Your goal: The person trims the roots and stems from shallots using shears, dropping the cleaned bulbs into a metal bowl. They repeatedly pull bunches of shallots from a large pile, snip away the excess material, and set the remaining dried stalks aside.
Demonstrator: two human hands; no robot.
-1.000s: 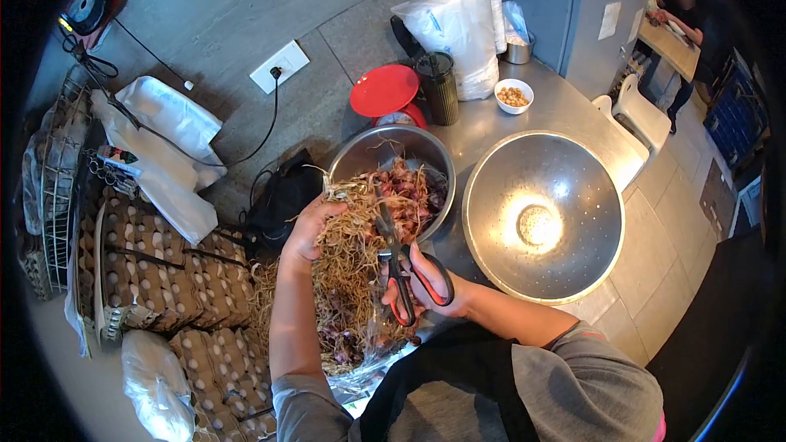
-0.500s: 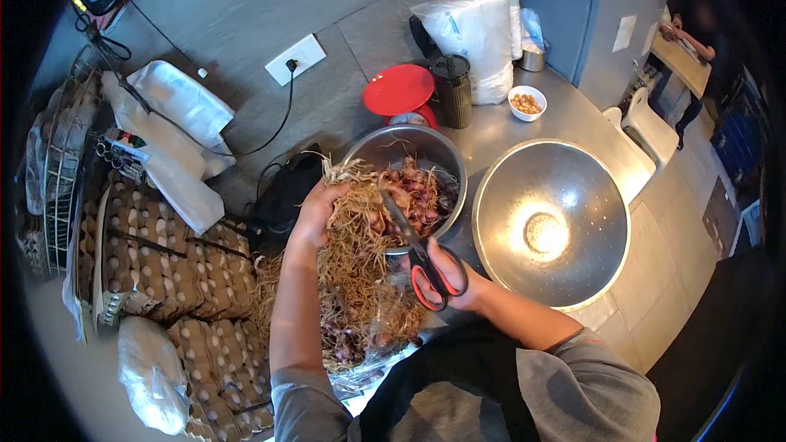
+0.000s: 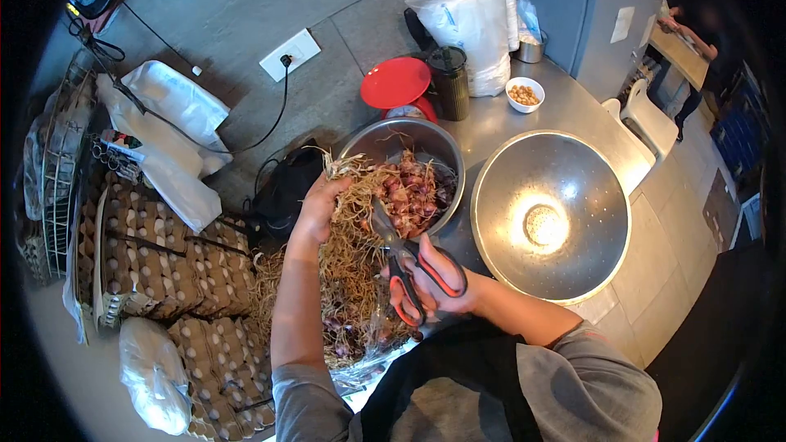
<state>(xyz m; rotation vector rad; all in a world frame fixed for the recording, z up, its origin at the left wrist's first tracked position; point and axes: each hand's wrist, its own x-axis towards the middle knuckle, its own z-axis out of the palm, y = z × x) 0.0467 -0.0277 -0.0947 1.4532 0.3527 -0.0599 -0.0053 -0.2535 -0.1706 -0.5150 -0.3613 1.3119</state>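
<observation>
Left hand point(image 3: 321, 203) clutches dry stalks point(image 3: 354, 205) at eight o'clock on the steel bowl point(image 3: 383, 135), seemingly to steady them for the scissors point(image 3: 399, 249) grasped by the right hand point(image 3: 449, 299) at five o'clock. Red bulbs point(image 3: 409, 196) rest within the rim, probably so it contains them.

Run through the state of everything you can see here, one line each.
Left hand: gripping dry shallot stalks
Scissors: in right hand, handles spread
Steel bowl: holding shallots
Colander: facing up
White bowl: holding small tan pieces
Tumbler: lidded
Egg trays: stacked
Plug: in wall socket
</observation>
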